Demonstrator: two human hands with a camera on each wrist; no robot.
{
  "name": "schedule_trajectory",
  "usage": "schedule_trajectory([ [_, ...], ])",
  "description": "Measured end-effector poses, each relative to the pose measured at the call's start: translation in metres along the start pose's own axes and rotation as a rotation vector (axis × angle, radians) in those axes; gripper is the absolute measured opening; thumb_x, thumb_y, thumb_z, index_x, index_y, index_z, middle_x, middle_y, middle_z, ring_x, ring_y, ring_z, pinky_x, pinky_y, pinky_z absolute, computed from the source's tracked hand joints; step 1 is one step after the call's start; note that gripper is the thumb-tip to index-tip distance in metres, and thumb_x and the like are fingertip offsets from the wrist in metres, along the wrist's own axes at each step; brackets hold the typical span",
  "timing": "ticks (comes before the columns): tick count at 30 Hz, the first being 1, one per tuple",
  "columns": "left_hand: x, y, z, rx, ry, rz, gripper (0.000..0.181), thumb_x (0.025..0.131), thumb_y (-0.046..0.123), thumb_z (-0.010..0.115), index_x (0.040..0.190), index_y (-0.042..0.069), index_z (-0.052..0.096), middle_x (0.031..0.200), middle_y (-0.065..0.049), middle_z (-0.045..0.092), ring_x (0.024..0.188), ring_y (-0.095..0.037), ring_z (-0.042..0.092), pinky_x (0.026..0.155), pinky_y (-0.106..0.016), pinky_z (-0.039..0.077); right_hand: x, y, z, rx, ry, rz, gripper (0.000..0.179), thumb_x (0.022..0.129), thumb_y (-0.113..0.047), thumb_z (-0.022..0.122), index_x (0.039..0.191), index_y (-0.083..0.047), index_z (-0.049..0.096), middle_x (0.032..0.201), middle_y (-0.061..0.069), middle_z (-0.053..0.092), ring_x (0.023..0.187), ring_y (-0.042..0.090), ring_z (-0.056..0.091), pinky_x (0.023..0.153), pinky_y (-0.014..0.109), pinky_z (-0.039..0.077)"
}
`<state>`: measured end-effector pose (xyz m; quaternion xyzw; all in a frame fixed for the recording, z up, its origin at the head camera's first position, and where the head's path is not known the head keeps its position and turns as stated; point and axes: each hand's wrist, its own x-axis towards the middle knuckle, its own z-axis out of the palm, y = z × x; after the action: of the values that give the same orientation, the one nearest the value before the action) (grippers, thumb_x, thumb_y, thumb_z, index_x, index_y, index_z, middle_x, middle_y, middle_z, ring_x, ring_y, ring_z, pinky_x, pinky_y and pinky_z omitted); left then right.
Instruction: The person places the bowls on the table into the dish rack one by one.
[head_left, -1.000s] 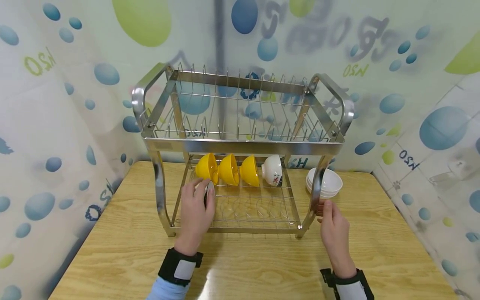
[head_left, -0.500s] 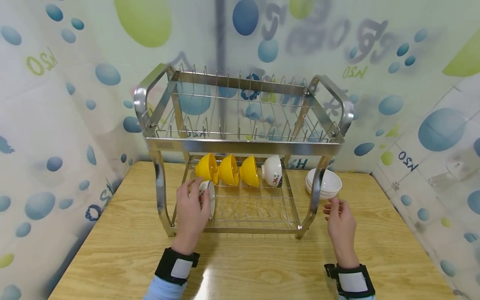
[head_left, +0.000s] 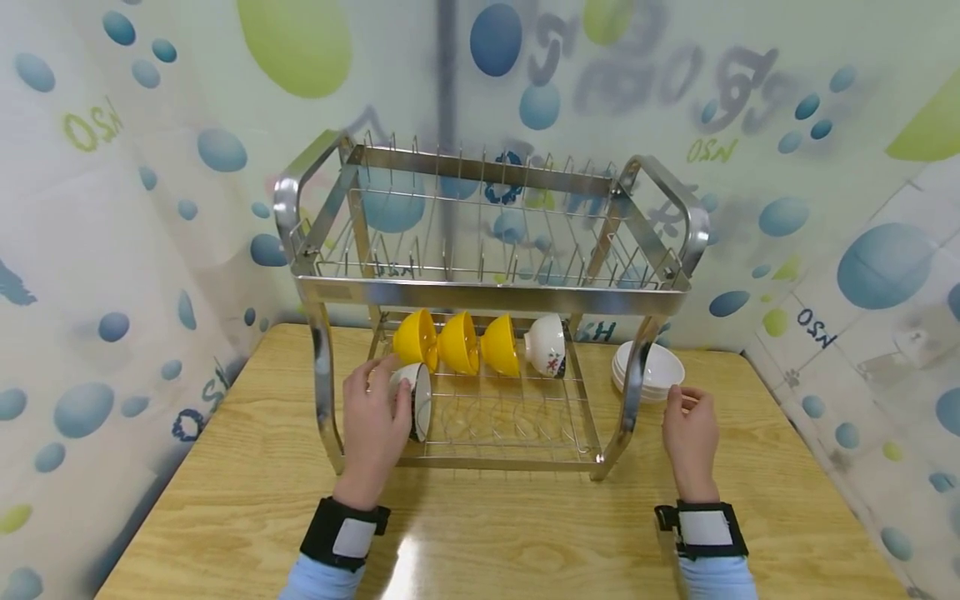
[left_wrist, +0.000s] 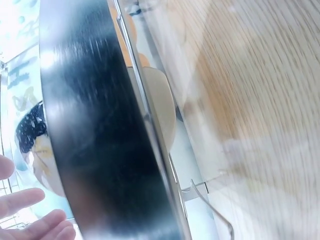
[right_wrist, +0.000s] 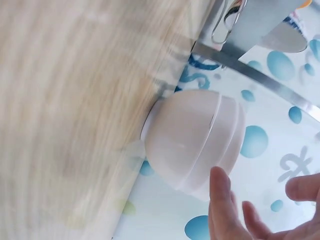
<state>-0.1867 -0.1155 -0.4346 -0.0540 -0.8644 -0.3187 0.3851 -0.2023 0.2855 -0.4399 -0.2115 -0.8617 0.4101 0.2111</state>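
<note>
The patterned bowl [head_left: 422, 402] seems set at the rack's [head_left: 491, 297] front-left corner, left hand [head_left: 372, 422] loosely spread; the top white bowl [head_left: 664, 364] must likely be gripped by the wide right hand [head_left: 690, 431]

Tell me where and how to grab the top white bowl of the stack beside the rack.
Probably best to pinch the top white bowl by its near right rim, coming from above with the right hand. It sits upright, mouth up and nested, so the rim is its most exposed part, while the rack leg stands toward the left side.
</note>
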Motion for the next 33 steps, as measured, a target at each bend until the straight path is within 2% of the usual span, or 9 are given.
schedule_trajectory([
  [2, 0.000, -0.001, -0.001, -0.010, -0.005, -0.012, 0.032, 0.090, 0.012, 0.061, 0.119, 0.000, 0.058, 0.121, -0.028, 0.051, 0.114, -0.044, 0.046, 0.088, -0.056, 0.045, 0.006, 0.000, 0.001, -0.012, -0.014, 0.017, 0.055, 0.100, -0.040, 0.035, 0.129, 0.007, 0.040, 0.113, 0.029, 0.053, 0.096, 0.040, 0.056, 0.072, 0.043, 0.046],
  [4, 0.000, -0.002, -0.003, -0.015, -0.015, -0.027, 0.033, 0.090, 0.012, 0.060, 0.120, 0.000, 0.057, 0.123, -0.030, 0.050, 0.116, -0.045, 0.045, 0.088, -0.057, 0.045, 0.012, 0.000, 0.001, -0.017, -0.034, 0.036, 0.058, 0.100, -0.040, 0.035, 0.132, 0.009, 0.035, 0.116, 0.032, 0.049, 0.101, 0.045, 0.051, 0.078, 0.050, 0.043],
  [8, 0.000, -0.004, -0.005, -0.003, -0.024, -0.036, 0.033, 0.091, 0.013, 0.059, 0.121, -0.001, 0.056, 0.124, -0.031, 0.048, 0.115, -0.045, 0.046, 0.087, -0.056, 0.046, 0.023, 0.000, 0.000, -0.049, -0.087, 0.066, 0.065, 0.100, -0.040, 0.034, 0.136, 0.013, 0.026, 0.118, 0.037, 0.043, 0.103, 0.048, 0.046, 0.083, 0.056, 0.041],
  [12, 0.000, -0.006, -0.006, 0.011, -0.021, -0.043, 0.035, 0.091, 0.014, 0.059, 0.123, -0.002, 0.056, 0.125, -0.030, 0.047, 0.111, -0.044, 0.047, 0.085, -0.054, 0.045, 0.035, 0.002, 0.001, -0.090, -0.140, 0.084, 0.069, 0.099, -0.040, 0.032, 0.137, 0.018, 0.022, 0.122, 0.043, 0.039, 0.112, 0.054, 0.041, 0.094, 0.061, 0.036],
  [16, 0.000, -0.006, -0.008, 0.007, -0.030, -0.067, 0.038, 0.092, 0.016, 0.059, 0.125, -0.001, 0.054, 0.127, -0.029, 0.045, 0.109, -0.042, 0.049, 0.082, -0.051, 0.046, 0.047, 0.005, 0.002, -0.128, -0.195, 0.111, 0.072, 0.099, -0.040, 0.031, 0.137, 0.021, 0.022, 0.124, 0.045, 0.037, 0.116, 0.056, 0.038, 0.100, 0.060, 0.033],
  [19, 0.000, -0.006, -0.009, 0.002, -0.042, -0.089, 0.039, 0.092, 0.018, 0.058, 0.127, 0.000, 0.054, 0.129, -0.028, 0.045, 0.109, -0.041, 0.050, 0.081, -0.051, 0.047, 0.054, 0.009, 0.003, -0.146, -0.227, 0.122, 0.069, 0.099, -0.037, 0.033, 0.135, 0.022, 0.026, 0.121, 0.045, 0.044, 0.109, 0.053, 0.051, 0.098, 0.056, 0.039],
  [23, -0.001, -0.006, -0.010, 0.003, -0.053, -0.104, 0.040, 0.092, 0.019, 0.058, 0.128, 0.001, 0.053, 0.130, -0.027, 0.044, 0.107, -0.040, 0.050, 0.080, -0.051, 0.049, 0.062, 0.011, 0.004, -0.119, -0.272, 0.139, 0.062, 0.097, -0.029, 0.037, 0.132, 0.023, 0.035, 0.123, 0.044, 0.047, 0.084, 0.038, 0.069, 0.086, 0.047, 0.052],
  [27, -0.001, -0.006, -0.010, -0.001, -0.051, -0.103, 0.040, 0.092, 0.018, 0.058, 0.128, 0.000, 0.054, 0.129, -0.027, 0.044, 0.104, -0.039, 0.050, 0.078, -0.050, 0.048, 0.069, 0.009, 0.005, -0.118, -0.301, 0.174, 0.054, 0.094, -0.022, 0.041, 0.124, 0.023, 0.045, 0.121, 0.042, 0.050, 0.084, 0.037, 0.069, 0.075, 0.043, 0.056],
  [33, -0.002, -0.007, -0.009, 0.002, -0.038, -0.085, 0.041, 0.091, 0.017, 0.059, 0.127, -0.001, 0.054, 0.127, -0.029, 0.046, 0.104, -0.041, 0.050, 0.080, -0.051, 0.047, 0.075, 0.008, 0.005, -0.252, -0.267, 0.100, 0.040, 0.083, -0.011, 0.043, 0.099, 0.022, 0.059, 0.093, 0.035, 0.063, 0.087, 0.047, 0.063, 0.076, 0.050, 0.049],
])
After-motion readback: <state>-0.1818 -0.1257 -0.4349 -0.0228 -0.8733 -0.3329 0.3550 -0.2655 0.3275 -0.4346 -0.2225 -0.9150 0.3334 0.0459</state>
